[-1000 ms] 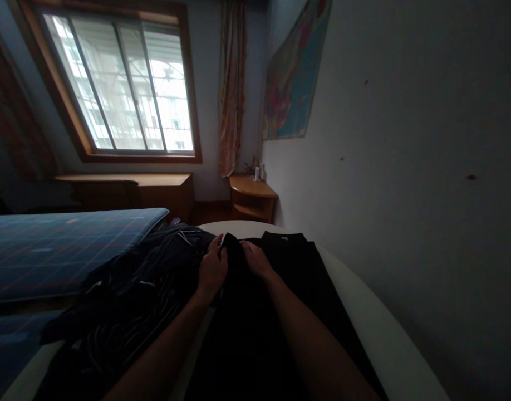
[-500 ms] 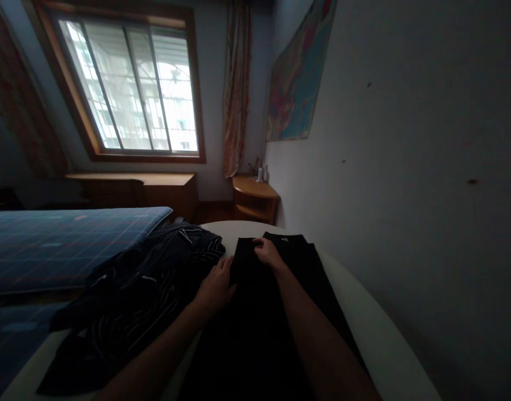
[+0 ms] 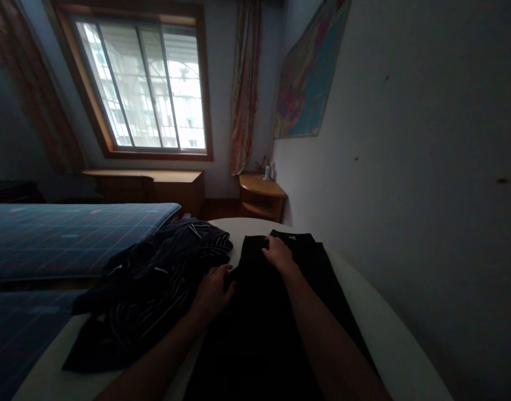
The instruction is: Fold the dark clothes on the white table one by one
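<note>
A long piece of black clothing [image 3: 264, 323], which looks like trousers, lies flat with a small pale label near its far edge. My right hand [image 3: 279, 255] is on its upper part, fingers curled onto the cloth close to the far edge. At the left edge is my left hand [image 3: 214, 292], thumb and fingers closed on the side of the cloth, which is drawn out to a small point there. The dark fabric hides the exact folds and the fingertips.
A heap of dark clothes with white stripes [image 3: 167, 273] lies left of my left arm on the round pale table [image 3: 393, 328]. Beyond it is a bed with a blue checked mattress [image 3: 92, 234]. A wall [image 3: 426, 223] runs along the right. A wooden corner shelf [image 3: 261, 185] stands at the back.
My left hand has slid a little toward me along the garment's left edge, and the cloth there bulges outward. My right hand stays near the far edge. The view has turned slightly left.
</note>
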{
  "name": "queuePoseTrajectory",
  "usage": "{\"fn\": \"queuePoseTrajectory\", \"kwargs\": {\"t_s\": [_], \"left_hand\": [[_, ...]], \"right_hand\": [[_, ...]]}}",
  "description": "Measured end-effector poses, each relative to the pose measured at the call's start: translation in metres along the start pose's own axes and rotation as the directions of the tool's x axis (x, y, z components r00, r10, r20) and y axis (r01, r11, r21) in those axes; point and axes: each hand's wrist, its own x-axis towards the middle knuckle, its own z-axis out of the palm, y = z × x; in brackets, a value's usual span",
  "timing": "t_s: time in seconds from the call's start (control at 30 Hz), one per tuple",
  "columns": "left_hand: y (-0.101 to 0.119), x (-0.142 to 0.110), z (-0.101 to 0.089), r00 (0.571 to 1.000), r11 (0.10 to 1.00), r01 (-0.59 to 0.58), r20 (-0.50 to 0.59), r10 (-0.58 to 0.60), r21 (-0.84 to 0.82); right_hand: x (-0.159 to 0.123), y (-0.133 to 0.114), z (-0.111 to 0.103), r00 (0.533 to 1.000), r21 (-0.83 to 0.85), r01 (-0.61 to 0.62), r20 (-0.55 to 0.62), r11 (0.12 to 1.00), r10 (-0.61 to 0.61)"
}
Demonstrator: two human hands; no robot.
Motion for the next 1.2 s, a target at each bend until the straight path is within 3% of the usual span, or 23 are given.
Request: {"fn": "queuePoseTrajectory", "kwargs": {"t_s": [0.1, 0.17, 0.27, 0.33, 0.43, 0.53, 0.73, 0.77, 0.9, 1.07, 1.2], "left_hand": [[-0.001, 0.003, 0.001, 0.997, 0.998, 0.062, -0.035, -0.062, -0.019], [-0.003, 0.005, 0.002, 0.996, 0.997, 0.076, -0.034, -0.077, -0.027], [-0.006, 0.006, 0.003, 0.996, 0.996, 0.074, -0.038, -0.076, -0.053], [-0.008, 0.007, 0.003, 0.995, 0.994, 0.081, -0.045, -0.085, -0.073], [-0.011, 0.008, 0.003, 0.996, 0.990, 0.080, -0.039, -0.085, -0.112], [-0.014, 0.010, 0.003, 0.996, 0.986, 0.064, -0.053, -0.073, -0.152], [-0.013, 0.010, -0.001, 0.998, 0.989, 0.037, -0.041, -0.043, -0.142], [-0.012, 0.010, -0.002, 0.998, 0.991, 0.038, -0.036, -0.043, -0.127], [-0.011, 0.010, -0.001, 0.998, 0.998, 0.039, -0.052, -0.041, -0.039], [-0.006, 0.011, 0.003, 0.995, 0.997, 0.064, -0.080, -0.061, 0.034], [-0.003, 0.012, 0.003, 0.992, 0.991, 0.100, -0.086, -0.092, 0.088]], "right_hand": [[-0.008, -0.016, -0.013, 0.997, -0.046, 0.066, 0.053, 0.997, -0.064], [-0.017, -0.031, -0.020, 0.979, -0.036, 0.145, 0.148, 0.989, -0.138], [-0.036, -0.056, -0.023, 0.892, -0.044, 0.324, 0.346, 0.945, -0.290], [-0.050, -0.070, -0.018, 0.841, -0.120, 0.430, 0.413, 0.895, -0.349], [-0.064, -0.084, -0.005, 0.854, -0.242, 0.457, 0.389, 0.856, -0.346], [-0.068, -0.089, 0.000, 0.850, -0.247, 0.467, 0.390, 0.849, -0.354], [-0.056, -0.082, -0.009, 0.749, -0.068, 0.540, 0.495, 0.839, -0.442], [-0.053, -0.079, -0.009, 0.755, -0.043, 0.523, 0.487, 0.851, -0.439], [-0.040, -0.065, 0.008, 0.866, -0.068, 0.429, 0.316, 0.901, -0.388], [-0.032, -0.043, 0.041, 0.893, -0.070, 0.356, 0.318, 0.932, -0.317], [-0.024, -0.033, 0.052, 0.930, -0.077, 0.274, 0.275, 0.958, -0.244]]}}
